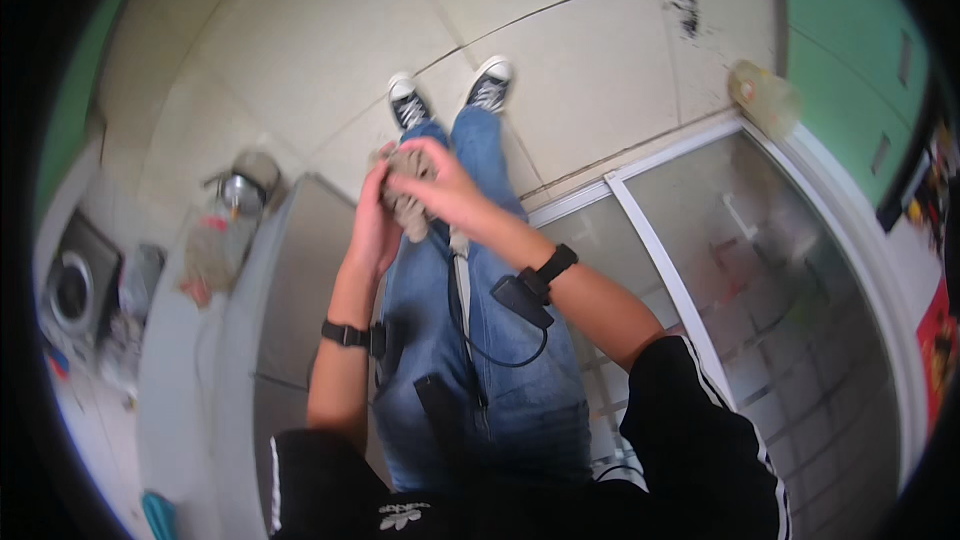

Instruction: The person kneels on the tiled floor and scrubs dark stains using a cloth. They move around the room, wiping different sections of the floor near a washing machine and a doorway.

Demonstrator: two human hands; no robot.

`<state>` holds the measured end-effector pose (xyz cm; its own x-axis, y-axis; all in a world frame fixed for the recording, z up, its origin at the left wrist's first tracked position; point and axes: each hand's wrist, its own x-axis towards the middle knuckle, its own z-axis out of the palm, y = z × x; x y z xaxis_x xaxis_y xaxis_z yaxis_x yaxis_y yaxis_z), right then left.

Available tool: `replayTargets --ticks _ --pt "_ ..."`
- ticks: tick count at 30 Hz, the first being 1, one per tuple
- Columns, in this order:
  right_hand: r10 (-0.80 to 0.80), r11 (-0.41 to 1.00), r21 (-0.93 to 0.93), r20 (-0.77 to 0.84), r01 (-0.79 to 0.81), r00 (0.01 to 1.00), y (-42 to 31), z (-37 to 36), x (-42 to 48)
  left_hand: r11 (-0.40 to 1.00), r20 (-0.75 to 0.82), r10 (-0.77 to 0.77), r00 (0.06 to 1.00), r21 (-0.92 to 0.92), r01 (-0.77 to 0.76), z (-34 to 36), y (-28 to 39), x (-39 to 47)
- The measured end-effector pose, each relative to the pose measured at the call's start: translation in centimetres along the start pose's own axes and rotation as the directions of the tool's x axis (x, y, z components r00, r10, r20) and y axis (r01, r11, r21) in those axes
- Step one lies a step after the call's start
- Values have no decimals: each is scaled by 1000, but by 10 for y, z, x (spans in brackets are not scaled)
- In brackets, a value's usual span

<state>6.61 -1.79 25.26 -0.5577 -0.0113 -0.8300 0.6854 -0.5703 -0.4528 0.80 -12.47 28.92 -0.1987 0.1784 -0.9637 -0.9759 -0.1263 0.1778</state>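
A crumpled grey-beige cloth (411,216) is bunched between my two hands, above my jeans and in front of my shoes. My left hand (373,219) cups its left side, the fingers pointing away from me. From the right, my right hand (448,191) grips the upper part, with the thumb lying across the folds. Loose ends of the cloth hang below the fingers. Parts of both hands' fingertips are hidden by the folds or blurred. A black strap circles each forearm, and a dark cable (517,364) hangs near the right one.
At my right stands a white-framed glass sliding door (652,240), with a yellowish plastic container (765,99) by its corner. A grey cabinet or appliance (300,262) is close on my left. Beyond it are a metal pot (244,193), a plastic bag (221,244) and a front-loading washing machine (75,285).
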Motion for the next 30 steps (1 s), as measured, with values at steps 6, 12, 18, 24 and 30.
replayTargets --ticks 6,12,18,24,30 --pt "-226 900 -412 -168 140 960 40 32 22 991 -30 -65 997 -117 61 -63 -41 28" --pt "-359 622 -733 46 276 932 34 86 12 959 -326 111 939 -213 -187 -73 -25 2" --pt "-210 619 -722 226 308 951 51 99 11 944 -112 150 982 -277 -176 -128 -36 0" --pt "57 839 -517 394 170 917 63 72 9 950 -203 196 959 -203 -237 -145 -67 3" --pt "93 790 -583 417 188 904 62 15 14 974 -335 185 924 -65 -218 -120 -84 3"
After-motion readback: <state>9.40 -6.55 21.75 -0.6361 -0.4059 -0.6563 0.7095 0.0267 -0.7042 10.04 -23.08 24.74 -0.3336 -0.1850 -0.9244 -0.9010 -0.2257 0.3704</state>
